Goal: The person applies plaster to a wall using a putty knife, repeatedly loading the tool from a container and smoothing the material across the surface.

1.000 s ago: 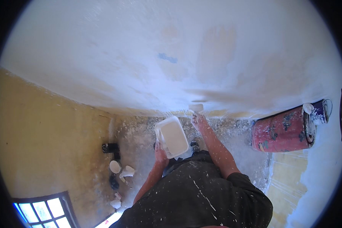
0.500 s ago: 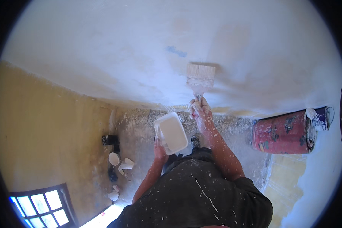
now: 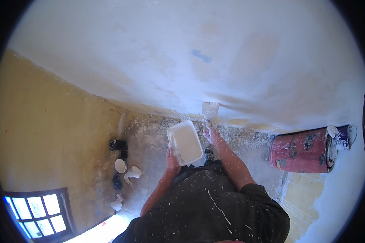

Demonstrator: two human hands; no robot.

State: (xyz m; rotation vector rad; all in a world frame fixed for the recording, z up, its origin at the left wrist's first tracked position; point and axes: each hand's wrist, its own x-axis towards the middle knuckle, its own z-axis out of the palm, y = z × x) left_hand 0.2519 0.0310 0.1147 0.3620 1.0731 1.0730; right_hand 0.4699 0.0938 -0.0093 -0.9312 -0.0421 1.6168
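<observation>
My right hand [image 3: 212, 133] is closed round the handle of a wide flat paintbrush [image 3: 210, 108], its pale bristles against the low part of the white-coated wall [image 3: 158, 52] in front of me. Paint spatters cover that hand and forearm. To its left, my left hand [image 3: 172, 158] grips a white rectangular tub [image 3: 185, 142] by its side. Pale, whitish paint shows inside the tub, which is held level below the brush. Above the brush, the wall has a small blue patch [image 3: 201, 56] and faint beige areas.
A worn red drum [image 3: 300, 150] stands at right, with a dark paint-smeared bucket [image 3: 344, 137] on it. A yellow wall [image 3: 48, 125] with a barred window [image 3: 36, 214] rises at left. Along its foot lie a white round piece [image 3: 120, 165] and debris [image 3: 132, 174] on the spattered floor [image 3: 146, 137].
My right hand has brought the brush down the wall, toward its lower edge. The tub stays almost where it was in my left hand. The whole view has shifted slightly.
</observation>
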